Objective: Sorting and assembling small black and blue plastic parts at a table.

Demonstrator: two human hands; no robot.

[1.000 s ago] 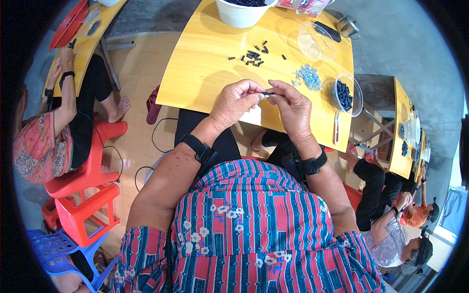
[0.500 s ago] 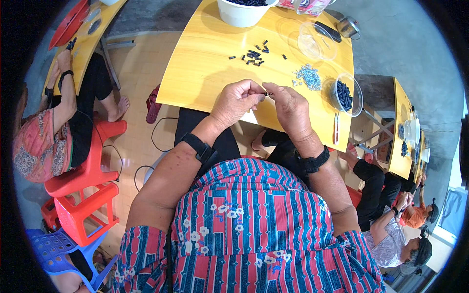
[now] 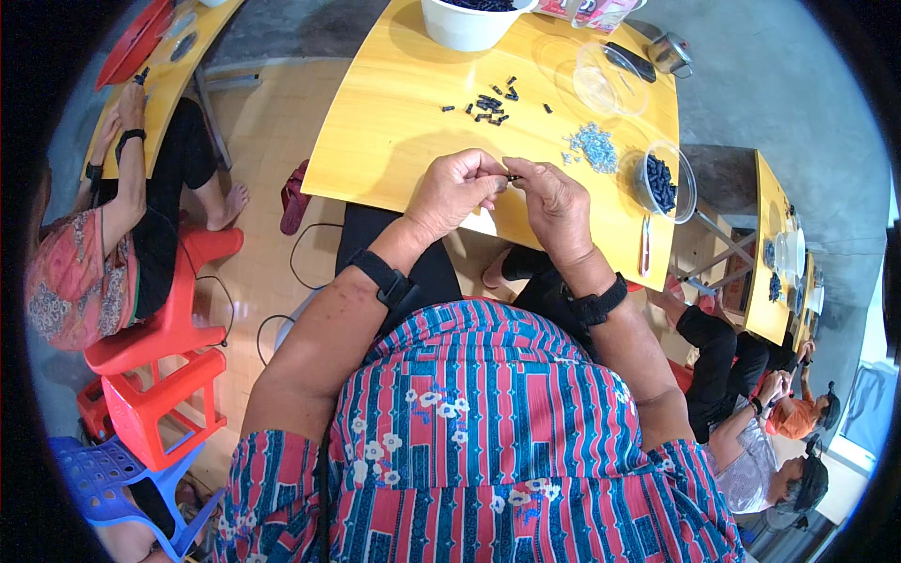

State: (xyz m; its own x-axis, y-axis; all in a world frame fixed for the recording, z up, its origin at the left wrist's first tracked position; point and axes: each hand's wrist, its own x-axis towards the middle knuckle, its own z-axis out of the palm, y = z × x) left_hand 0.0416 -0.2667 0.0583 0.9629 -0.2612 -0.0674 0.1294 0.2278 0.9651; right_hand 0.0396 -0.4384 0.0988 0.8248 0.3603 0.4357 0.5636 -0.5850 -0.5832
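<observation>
Both hands meet just over the near edge of the yellow table [image 3: 375, 141]. My left hand [image 3: 452, 192] is closed in a pinch, and my right hand [image 3: 557, 202] pinches opposite it. Between their fingertips is a small black cylindrical part [image 3: 512, 177], mostly covered by the fingers. Beyond the hands lies a loose group of similar black parts [image 3: 488, 107]. To their right is a heap of small clear-bluish pieces [image 3: 595, 148]. A clear round tub [image 3: 690, 192] holds more black pieces [image 3: 660, 183].
A white bucket [image 3: 465, 33] of black parts stands at the far edge. A clear lid [image 3: 601, 89], a dark phone [image 3: 630, 62] and a metal mug [image 3: 670, 54] are far right. A slim knife-like tool [image 3: 646, 246] lies near right. Other people sit at tables [image 3: 770, 253] on both sides.
My fingers have shifted slightly around the small black part, and both hands moved a touch. The table's contents look the same.
</observation>
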